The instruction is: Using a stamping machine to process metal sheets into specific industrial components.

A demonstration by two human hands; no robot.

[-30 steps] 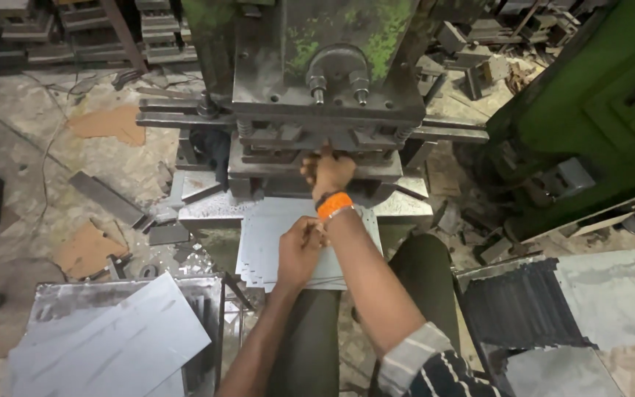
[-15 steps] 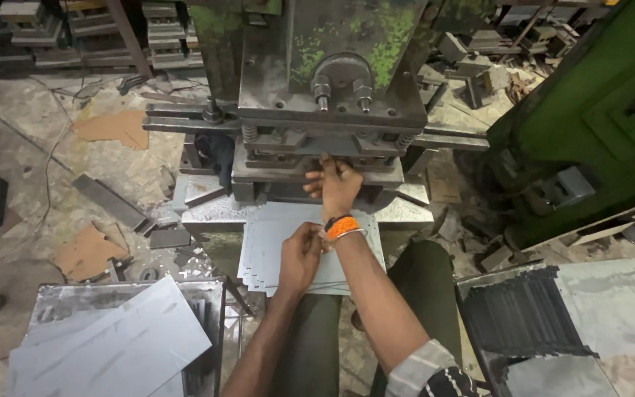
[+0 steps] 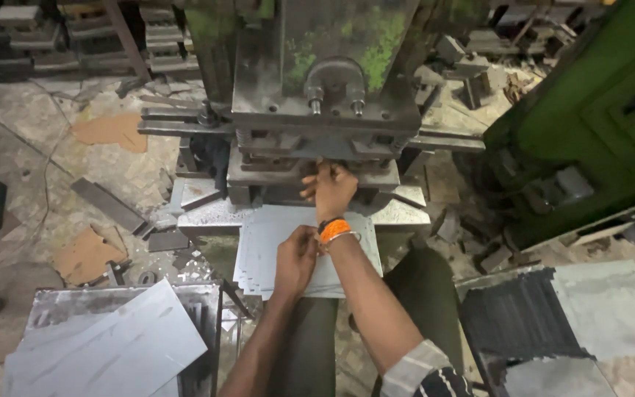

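Steel sheets (image 3: pixel 288 242), pale and punched, lie stacked on the press bed (image 3: pixel 207 215), and the left hand (image 3: pixel 297 259) presses flat on the top sheet with its fingers curled at the right edge. Farther in, the right hand (image 3: pixel 330 190), an orange band at its wrist, pinches something small under the press die (image 3: pixel 310 151); what it holds cannot be told. Near left, a metal tray (image 3: pixel 60 305) holds loose grey sheets (image 3: pixel 104 349). Half a second ago the right hand sat nearer; it has reached farther in.

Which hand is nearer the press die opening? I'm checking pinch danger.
Right. The right hand reaches the press die opening; the left hand rests lower on the metal sheet.
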